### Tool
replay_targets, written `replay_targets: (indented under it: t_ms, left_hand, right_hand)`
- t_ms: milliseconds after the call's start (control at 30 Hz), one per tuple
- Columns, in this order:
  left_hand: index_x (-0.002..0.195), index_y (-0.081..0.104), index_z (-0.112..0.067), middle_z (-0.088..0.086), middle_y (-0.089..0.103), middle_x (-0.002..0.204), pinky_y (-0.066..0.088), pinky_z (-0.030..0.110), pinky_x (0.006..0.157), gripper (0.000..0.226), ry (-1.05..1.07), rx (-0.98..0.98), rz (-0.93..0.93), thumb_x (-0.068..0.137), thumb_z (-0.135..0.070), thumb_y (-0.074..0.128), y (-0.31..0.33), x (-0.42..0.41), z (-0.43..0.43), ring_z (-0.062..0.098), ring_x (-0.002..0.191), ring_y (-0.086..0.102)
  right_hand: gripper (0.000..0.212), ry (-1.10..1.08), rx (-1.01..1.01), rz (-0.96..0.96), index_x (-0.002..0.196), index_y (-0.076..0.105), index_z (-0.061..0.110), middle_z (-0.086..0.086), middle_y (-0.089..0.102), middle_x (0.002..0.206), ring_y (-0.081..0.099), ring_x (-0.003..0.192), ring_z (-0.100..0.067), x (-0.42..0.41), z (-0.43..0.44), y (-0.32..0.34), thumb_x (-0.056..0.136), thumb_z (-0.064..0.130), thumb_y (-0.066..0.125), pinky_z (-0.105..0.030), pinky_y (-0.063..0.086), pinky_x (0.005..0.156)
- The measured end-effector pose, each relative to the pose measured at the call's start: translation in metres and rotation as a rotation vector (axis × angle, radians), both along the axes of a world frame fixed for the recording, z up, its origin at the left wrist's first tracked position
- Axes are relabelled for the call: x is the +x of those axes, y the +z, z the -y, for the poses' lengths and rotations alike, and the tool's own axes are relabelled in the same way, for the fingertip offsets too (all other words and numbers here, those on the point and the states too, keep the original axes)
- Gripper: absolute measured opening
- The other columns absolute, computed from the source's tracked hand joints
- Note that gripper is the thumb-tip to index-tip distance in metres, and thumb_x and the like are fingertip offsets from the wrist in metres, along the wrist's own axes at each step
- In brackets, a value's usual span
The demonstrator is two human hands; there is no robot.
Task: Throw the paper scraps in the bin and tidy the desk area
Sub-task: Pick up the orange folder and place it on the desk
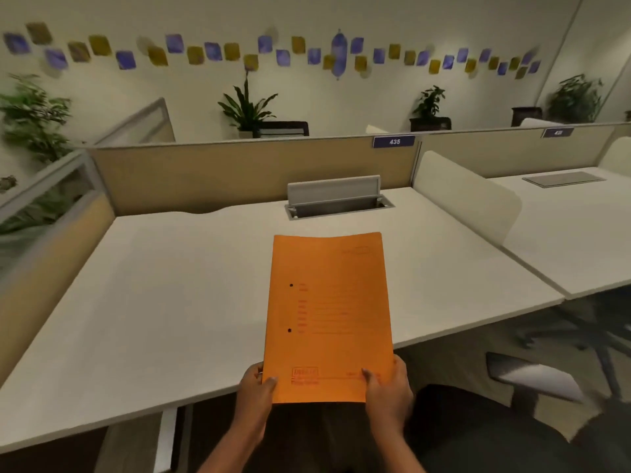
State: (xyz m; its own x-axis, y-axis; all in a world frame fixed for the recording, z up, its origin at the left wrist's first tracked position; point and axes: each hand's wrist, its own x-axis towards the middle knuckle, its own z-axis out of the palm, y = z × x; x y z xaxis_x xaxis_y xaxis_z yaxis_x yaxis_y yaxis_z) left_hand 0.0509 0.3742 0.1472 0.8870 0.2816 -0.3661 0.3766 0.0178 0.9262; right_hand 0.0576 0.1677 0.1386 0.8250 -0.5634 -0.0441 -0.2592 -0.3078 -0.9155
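While my left hand (256,382) and right hand (387,382) pinch only the near corners of the orange file folder (329,315) held over the desk (153,302), I fear its sagging far end spilling contents.

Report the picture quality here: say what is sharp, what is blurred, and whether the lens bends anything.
Head view: the orange folder and both hands, left and right, are fairly sharp, though the folder's print is unreadable; the wall squares and left plant are smeared; wide-angle distortion bows the desk edges; lighting is dim and warm.
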Motion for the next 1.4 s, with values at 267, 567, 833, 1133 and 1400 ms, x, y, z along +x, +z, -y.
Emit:
replay_targets:
  t_ms: [267, 567, 833, 1133, 1400]
  left_hand:
    - [0.129, 0.048, -0.01, 0.01, 0.062, 0.115, 0.054, 0.038, 0.079, 0.039, 0.044, 0.163, 0.125, 0.091, -0.003, 0.053, 0.026, 0.046, -0.09, 0.025, 0.098, 0.061]
    - [0.129, 0.048, -0.009, 0.013, 0.061, 0.116, 0.054, 0.049, 0.089, 0.038, 0.111, 0.171, 0.193, 0.092, -0.001, 0.051, 0.042, 0.101, -0.13, 0.03, 0.1, 0.061]
    - [0.132, 0.047, -0.009, 0.015, 0.061, 0.119, 0.054, 0.051, 0.089, 0.042, 0.18, 0.176, 0.193, 0.091, 0.001, 0.052, 0.033, 0.182, -0.143, 0.032, 0.102, 0.061]
    - [0.141, 0.04, -0.018, 0.014, 0.06, 0.122, 0.054, 0.045, 0.089, 0.059, 0.236, 0.157, 0.181, 0.089, 0.008, 0.05, 0.019, 0.291, -0.144, 0.031, 0.107, 0.06]
    - [0.141, 0.04, -0.02, 0.014, 0.062, 0.119, 0.051, 0.025, 0.075, 0.06, 0.287, 0.138, 0.142, 0.089, 0.009, 0.051, 0.003, 0.375, -0.144, 0.026, 0.102, 0.062]
  right_hand:
    - [0.047, 0.096, -0.007, 0.108, 0.127, 0.043, 0.023, 0.006, 0.052, 0.112, 0.056, 0.098, -0.018, 0.062, -0.094, 0.032, 0.086, 0.02, 0.066, -0.043, 0.055, 0.084]
    - [0.04, 0.149, -0.031, 0.199, 0.125, 0.044, 0.024, 0.001, 0.056, 0.117, 0.058, 0.094, -0.021, 0.129, -0.138, 0.052, 0.089, 0.027, 0.062, -0.044, 0.052, 0.085]
    - [0.045, 0.164, -0.008, 0.179, 0.128, 0.046, 0.017, -0.01, 0.06, 0.123, 0.061, 0.103, -0.032, 0.218, -0.157, 0.042, 0.088, 0.021, 0.065, -0.048, 0.051, 0.088]
    - [0.049, 0.211, 0.006, 0.127, 0.133, 0.043, 0.015, -0.012, 0.057, 0.127, 0.059, 0.109, -0.034, 0.341, -0.164, 0.018, 0.089, 0.023, 0.064, -0.049, 0.05, 0.091]
    - [0.051, 0.244, 0.006, 0.097, 0.133, 0.043, 0.013, -0.013, 0.057, 0.128, 0.057, 0.111, -0.036, 0.431, -0.166, 0.0, 0.088, 0.024, 0.065, -0.05, 0.048, 0.092]
